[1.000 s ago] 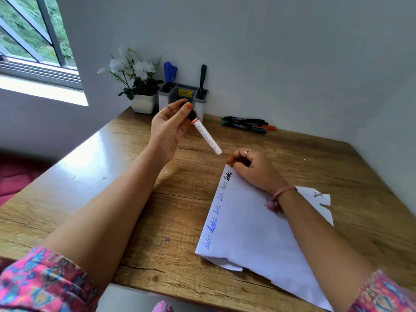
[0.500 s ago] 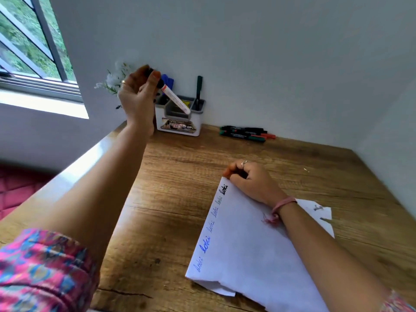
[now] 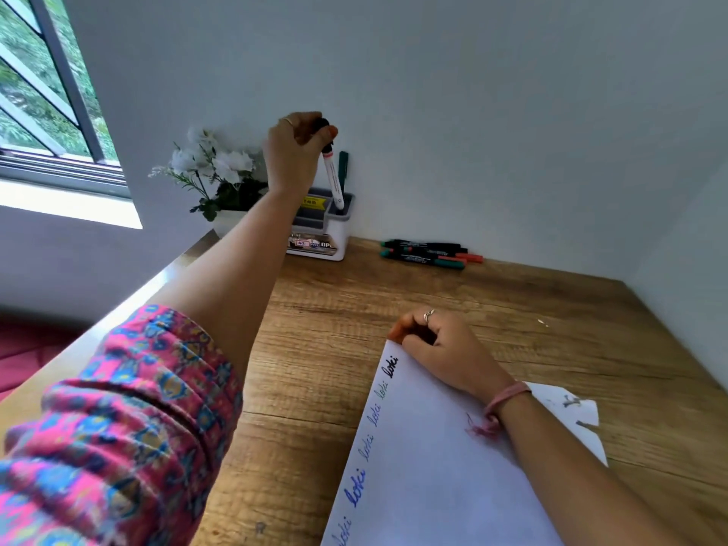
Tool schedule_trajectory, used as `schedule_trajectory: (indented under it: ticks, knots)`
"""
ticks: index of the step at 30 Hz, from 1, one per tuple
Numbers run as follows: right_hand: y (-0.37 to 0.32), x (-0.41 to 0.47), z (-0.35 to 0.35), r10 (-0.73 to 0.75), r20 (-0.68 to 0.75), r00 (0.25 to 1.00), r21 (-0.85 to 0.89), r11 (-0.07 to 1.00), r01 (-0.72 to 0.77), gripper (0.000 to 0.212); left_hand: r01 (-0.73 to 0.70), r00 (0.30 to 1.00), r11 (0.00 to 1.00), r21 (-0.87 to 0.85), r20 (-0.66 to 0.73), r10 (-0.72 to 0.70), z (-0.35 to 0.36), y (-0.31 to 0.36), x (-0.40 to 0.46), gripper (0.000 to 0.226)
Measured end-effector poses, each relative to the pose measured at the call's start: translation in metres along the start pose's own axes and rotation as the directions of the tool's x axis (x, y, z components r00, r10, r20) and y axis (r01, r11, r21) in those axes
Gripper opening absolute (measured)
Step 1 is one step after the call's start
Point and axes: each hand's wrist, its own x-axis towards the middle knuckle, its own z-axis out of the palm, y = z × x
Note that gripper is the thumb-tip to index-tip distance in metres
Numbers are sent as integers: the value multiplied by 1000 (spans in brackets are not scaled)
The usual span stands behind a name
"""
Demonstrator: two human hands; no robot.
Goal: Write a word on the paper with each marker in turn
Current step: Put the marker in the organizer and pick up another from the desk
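The left hand (image 3: 293,151) is raised above the pen holder (image 3: 321,234) at the far side of the wooden surface (image 3: 512,309). Its grip pinches the black cap end of a white marker (image 3: 333,179) between thumb and fingertips; the marker hangs nearly upright, and its lower end is at the rim of the holder's right-hand compartment. A dark green marker (image 3: 344,165) stands in that same compartment, just behind the white one. The right hand (image 3: 445,348) rests on the far corner of the paper (image 3: 453,486), fingers curled under and holding nothing visible. The paper lies at the near right of the surface; one word is repeated along its left edge in blue, green and black ink. A group of markers (image 3: 429,254) with black barrels and green and red ends lies against the wall, right of the holder and well apart from the paper. A pot of white flowers (image 3: 214,167) stands left of the holder.
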Motion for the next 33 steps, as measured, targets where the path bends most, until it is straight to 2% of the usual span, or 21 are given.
schedule_trajectory:
  ticks: [7,16,24,29,33]
  knots:
    - [2,3,0,-11,-1,1000,13,1000,11,24,-50,997,966,255,67,33,17,-14,2,38]
    - [3,4,1,-24,-1,1000,38,999,24,21,-18,993,951,309,113,-18,26,-31,-4,40]
    - [5,4,0,0,11,1000,53,999,-1,21,29,994,941,338,92,-64,29,-36,-4,49]
    - [5,4,1,9,6,1000,66,998,-10,20,51,997,929,367,40,-71,27,-37,-3,41]
    - [5,4,-1,14,10,1000,52,999,-14,23,12,1000,935,353,-6,-10,26,-34,-6,36]
